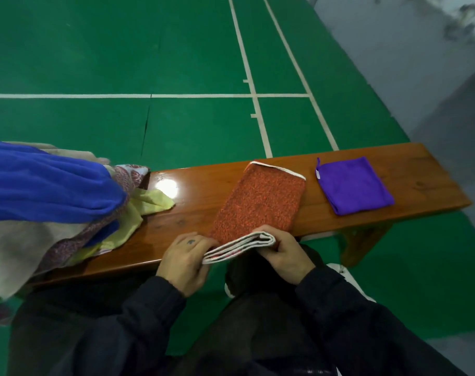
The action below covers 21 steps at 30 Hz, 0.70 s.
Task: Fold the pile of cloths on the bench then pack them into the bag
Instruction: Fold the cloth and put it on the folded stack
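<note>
Hands are both pinching the orange cloth: left hand (pixel 186 263) and right hand (pixel 285 256) gripping its folded near edge at the bench (pixel 420 169) front. Layers could be slipping apart if either pinch loosens. Pile (pixel 54 196) is waiting left, purple cloth (pixel 354 184) folded right.

Wooden bench (pixel 193 183), cloth pile (pixel 54 202), orange cloth (pixel 260 202), purple cloth (pixel 352 185)
</note>
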Motion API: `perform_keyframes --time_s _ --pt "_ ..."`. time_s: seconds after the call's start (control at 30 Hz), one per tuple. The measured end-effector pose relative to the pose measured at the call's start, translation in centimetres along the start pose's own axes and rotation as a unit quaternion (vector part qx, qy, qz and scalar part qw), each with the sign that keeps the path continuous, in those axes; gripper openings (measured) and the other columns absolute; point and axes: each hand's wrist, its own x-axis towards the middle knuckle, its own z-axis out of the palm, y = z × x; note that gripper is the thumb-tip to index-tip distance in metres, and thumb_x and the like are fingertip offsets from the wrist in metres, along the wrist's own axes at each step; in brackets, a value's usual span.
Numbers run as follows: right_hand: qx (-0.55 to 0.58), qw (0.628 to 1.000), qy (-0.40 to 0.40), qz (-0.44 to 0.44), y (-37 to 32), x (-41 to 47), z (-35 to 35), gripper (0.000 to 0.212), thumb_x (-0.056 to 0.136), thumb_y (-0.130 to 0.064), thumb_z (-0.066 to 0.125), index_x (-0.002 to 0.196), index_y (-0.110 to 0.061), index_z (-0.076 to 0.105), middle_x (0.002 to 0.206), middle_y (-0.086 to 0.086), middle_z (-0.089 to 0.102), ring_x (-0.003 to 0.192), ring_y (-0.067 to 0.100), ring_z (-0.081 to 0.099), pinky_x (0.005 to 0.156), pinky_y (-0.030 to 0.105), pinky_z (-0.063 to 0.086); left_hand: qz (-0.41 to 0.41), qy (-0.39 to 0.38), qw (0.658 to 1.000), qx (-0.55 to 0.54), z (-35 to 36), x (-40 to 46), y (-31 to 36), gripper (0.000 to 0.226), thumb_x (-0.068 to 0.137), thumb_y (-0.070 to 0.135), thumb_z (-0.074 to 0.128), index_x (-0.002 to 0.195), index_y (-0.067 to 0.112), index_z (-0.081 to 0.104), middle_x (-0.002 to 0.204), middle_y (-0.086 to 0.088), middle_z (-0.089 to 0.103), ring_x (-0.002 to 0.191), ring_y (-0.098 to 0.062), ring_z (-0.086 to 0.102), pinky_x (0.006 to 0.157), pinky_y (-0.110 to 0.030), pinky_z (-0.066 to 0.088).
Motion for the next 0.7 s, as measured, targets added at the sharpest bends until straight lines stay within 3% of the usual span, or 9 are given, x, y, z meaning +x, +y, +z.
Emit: perform_keyframes --time_s 0.17,0.3,0.47,0.57,0.63,0.7 --pt "0.103 0.993 0.035 0.037 -1.8 1.4 1.7 0.022 0.086 -0.001 0.057 0.088 -0.019 0.070 0.084 -0.012 0.072 0.087 0.003 0.066 0.084 0.023 0.050 0.064 0.085 0.994 -0.017 -3.4 -1.1 1.5 0.023 0.087 0.018 0.054 0.101 0.011 0.072 0.097 0.001 0.068 0.087 -0.023 0.065 0.084 -0.040 0.049" --pt "0.167 0.982 0.048 0.071 -2.2 1.4 1.8 0.039 0.093 0.017 0.050 0.082 -0.016 0.069 0.074 -0.017 0.074 0.077 -0.009 0.066 0.075 0.010 0.048 0.077 0.071 0.992 -0.071 -4.0 -1.4 2.6 0.011 0.090 0.013 0.058 0.097 0.014 0.067 0.088 0.003 0.061 0.075 -0.018 0.058 0.067 -0.033 0.046" --pt "0.175 0.974 0.092 0.107 -1.7 1.3 0.3 0.019 0.092 -0.005 0.063 0.095 -0.020 0.075 0.090 -0.009 0.078 0.093 0.006 0.071 0.080 0.019 0.052 -0.046 0.041 0.991 -0.115 -2.3 0.8 2.9 0.018 0.097 0.030 0.050 0.106 0.018 0.059 0.079 0.002 0.065 0.064 -0.021 0.062 0.056 -0.036 0.049" --pt "0.106 0.972 0.164 0.129 -0.8 2.7 -0.8 0.009 0.094 -0.016 0.071 0.096 -0.024 0.075 0.094 -0.007 0.079 0.093 0.012 0.073 0.081 0.031 0.058 -0.169 0.078 0.968 -0.171 -1.7 4.4 2.8 0.025 0.099 0.040 0.055 0.107 0.019 0.066 0.086 0.005 0.072 0.073 -0.017 0.067 0.067 -0.031 0.049" --pt "0.074 0.965 0.202 0.151 -0.3 4.2 -1.4 0.003 0.093 -0.027 0.073 0.092 -0.026 0.075 0.092 -0.008 0.078 0.090 0.012 0.074 0.084 0.037 0.060 -0.241 0.094 0.948 -0.184 -1.4 7.1 2.1 0.016 0.097 0.036 0.063 0.096 0.020 0.068 0.076 0.011 0.064 0.067 -0.006 0.058 0.062 -0.019 0.037" --pt "0.030 0.963 0.219 0.156 0.1 5.7 -1.6 0.009 0.093 -0.034 0.072 0.087 -0.028 0.074 0.088 -0.009 0.078 0.086 0.011 0.073 0.082 0.035 0.059 -0.290 0.089 0.935 -0.184 -1.1 9.3 1.0 0.019 0.096 0.035 0.065 0.081 0.024 0.060 0.067 0.015 0.056 0.062 0.000 0.049 0.054 -0.015 0.032"
